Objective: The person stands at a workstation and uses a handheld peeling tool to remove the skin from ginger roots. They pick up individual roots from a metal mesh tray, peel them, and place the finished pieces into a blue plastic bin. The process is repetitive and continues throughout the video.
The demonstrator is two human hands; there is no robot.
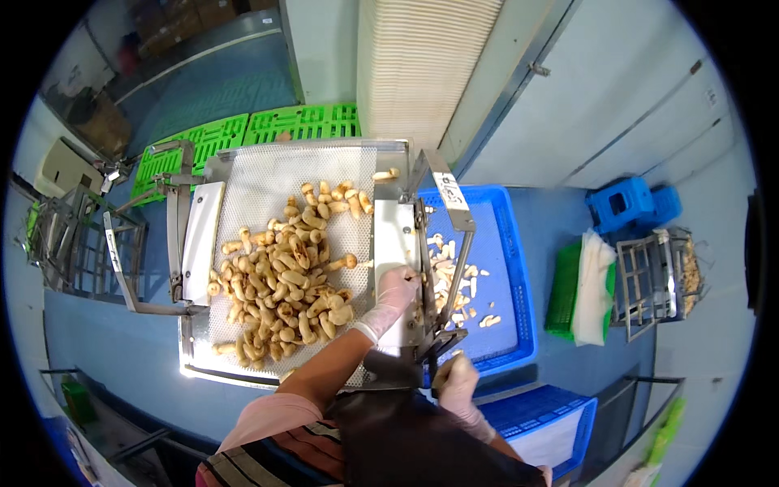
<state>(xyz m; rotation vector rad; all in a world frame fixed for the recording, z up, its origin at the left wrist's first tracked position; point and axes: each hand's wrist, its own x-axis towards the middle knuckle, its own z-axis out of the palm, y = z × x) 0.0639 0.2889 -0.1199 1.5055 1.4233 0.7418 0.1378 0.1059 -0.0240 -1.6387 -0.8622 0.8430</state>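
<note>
My gloved left hand rests on the white cutting board, its fingers curled in close to the hinged metal cutter. Whatever may lie between those fingertips is hidden. Lower right, my gloved right hand is closed around the cutter's handle end, which it mostly covers. To the left of the board, a large heap of whole brown-capped mushrooms lies on a white mesh sheet over the metal table. Cut mushroom pieces lie in the blue crate beyond the cutter.
A second cutter arm with its own white board stands at the table's left side. Green pallets lie behind the table. Rightward are a green crate, blue stools and a metal rack. Another blue crate sits lower right.
</note>
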